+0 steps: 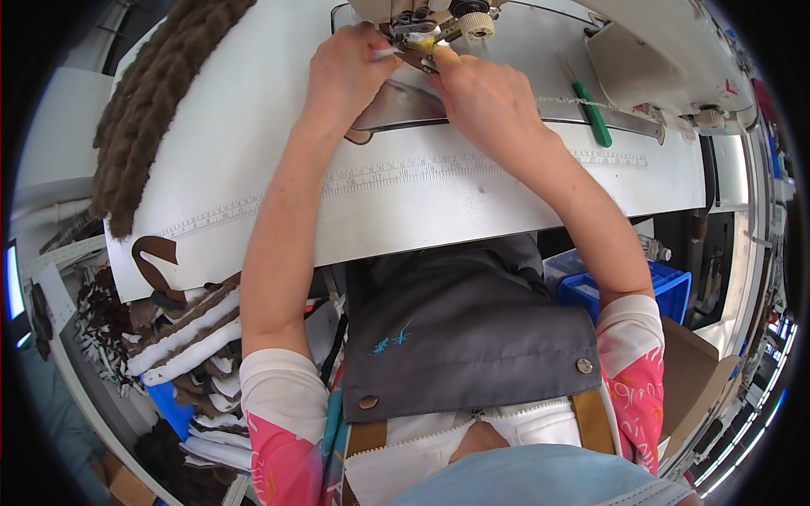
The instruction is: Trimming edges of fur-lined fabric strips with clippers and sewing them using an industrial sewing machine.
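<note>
At the top centre, both hands are at the needle area of a sewing machine [396, 10]. My left hand [346, 76] is closed, its fingertips pinching a small white piece [386, 53] left of the presser foot. My right hand [489, 97] is closed too, thumb and finger pressed together at the right of the foot; what they hold is hidden. Between the fingertips lies a small dark brown piece [416, 61], partly covered by the hands. Both forearms reach over the white table [405, 202], whose printed ruler scale runs beneath them.
A thin tool with a green handle [594, 115] lies right of my right hand. Brown fur strips [160, 93] lie along the table's left side, near a curved brown piece [152, 261]. Brown and white fur pieces [198, 337] are heaped below left. A blue bin [671, 291] stands below right.
</note>
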A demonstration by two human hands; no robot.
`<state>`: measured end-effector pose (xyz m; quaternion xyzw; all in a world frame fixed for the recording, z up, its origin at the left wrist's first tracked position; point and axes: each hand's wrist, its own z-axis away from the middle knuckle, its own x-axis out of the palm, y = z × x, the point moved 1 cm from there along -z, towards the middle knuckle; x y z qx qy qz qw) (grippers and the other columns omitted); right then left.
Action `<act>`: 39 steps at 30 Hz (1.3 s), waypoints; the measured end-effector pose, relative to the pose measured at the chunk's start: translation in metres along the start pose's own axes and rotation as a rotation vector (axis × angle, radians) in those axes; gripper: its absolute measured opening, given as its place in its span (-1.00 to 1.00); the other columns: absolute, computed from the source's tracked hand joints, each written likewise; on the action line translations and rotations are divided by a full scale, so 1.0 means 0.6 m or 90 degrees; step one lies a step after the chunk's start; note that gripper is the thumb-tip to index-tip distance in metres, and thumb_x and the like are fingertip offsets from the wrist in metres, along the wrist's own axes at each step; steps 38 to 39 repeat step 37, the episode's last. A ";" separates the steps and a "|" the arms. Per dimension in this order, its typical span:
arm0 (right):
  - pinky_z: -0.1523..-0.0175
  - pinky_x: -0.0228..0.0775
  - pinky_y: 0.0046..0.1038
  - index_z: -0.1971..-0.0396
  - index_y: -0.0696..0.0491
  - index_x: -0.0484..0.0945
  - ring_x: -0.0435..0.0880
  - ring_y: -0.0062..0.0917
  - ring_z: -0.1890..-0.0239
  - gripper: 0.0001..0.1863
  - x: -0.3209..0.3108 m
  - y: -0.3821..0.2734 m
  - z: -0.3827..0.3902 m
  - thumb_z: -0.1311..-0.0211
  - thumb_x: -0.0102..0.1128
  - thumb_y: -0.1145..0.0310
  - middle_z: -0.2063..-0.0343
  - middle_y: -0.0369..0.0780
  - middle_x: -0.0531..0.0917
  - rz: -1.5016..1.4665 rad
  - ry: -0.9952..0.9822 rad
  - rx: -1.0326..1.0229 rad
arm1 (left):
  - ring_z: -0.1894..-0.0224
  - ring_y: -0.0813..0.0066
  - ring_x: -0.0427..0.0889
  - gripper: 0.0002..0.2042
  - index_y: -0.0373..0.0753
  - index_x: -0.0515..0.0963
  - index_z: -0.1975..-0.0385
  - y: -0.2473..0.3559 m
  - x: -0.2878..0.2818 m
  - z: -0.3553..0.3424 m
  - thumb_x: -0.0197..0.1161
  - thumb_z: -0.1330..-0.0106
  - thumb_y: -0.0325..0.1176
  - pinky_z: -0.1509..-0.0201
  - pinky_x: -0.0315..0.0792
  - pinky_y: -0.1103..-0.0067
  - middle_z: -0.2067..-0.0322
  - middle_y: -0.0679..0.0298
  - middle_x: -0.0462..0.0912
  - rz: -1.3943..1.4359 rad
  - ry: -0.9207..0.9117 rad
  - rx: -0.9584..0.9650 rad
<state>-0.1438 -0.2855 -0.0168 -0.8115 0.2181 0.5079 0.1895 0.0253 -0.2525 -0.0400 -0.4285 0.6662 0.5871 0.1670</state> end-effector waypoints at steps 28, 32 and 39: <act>0.53 0.34 -0.25 0.41 0.09 0.41 0.54 -0.22 0.59 -0.79 0.012 0.013 0.013 -0.17 0.08 0.24 0.66 -0.16 0.54 -0.049 -0.010 0.031 | 0.53 0.39 0.51 -0.78 -0.27 0.54 0.49 -0.005 -0.008 0.018 0.33 0.04 -0.28 0.40 0.42 0.52 0.59 0.27 0.52 0.020 0.033 -0.043; 0.55 0.39 -0.33 0.53 0.16 0.39 0.58 -0.28 0.63 -0.77 0.016 0.018 0.009 -0.13 0.10 0.30 0.71 -0.13 0.55 -0.008 0.026 -0.025 | 0.50 0.37 0.53 -0.76 -0.20 0.59 0.37 0.000 -0.001 0.017 0.27 -0.01 -0.22 0.37 0.43 0.49 0.55 0.28 0.54 0.046 0.005 -0.051; 0.54 0.36 -0.29 0.36 0.11 0.39 0.56 -0.26 0.58 -0.80 0.014 0.013 0.008 -0.15 0.11 0.29 0.65 -0.17 0.56 0.013 -0.008 0.000 | 0.37 0.33 0.62 -0.75 -0.15 0.61 0.34 -0.002 0.000 0.009 0.22 -0.04 -0.18 0.28 0.45 0.46 0.40 0.21 0.64 0.008 -0.021 -0.080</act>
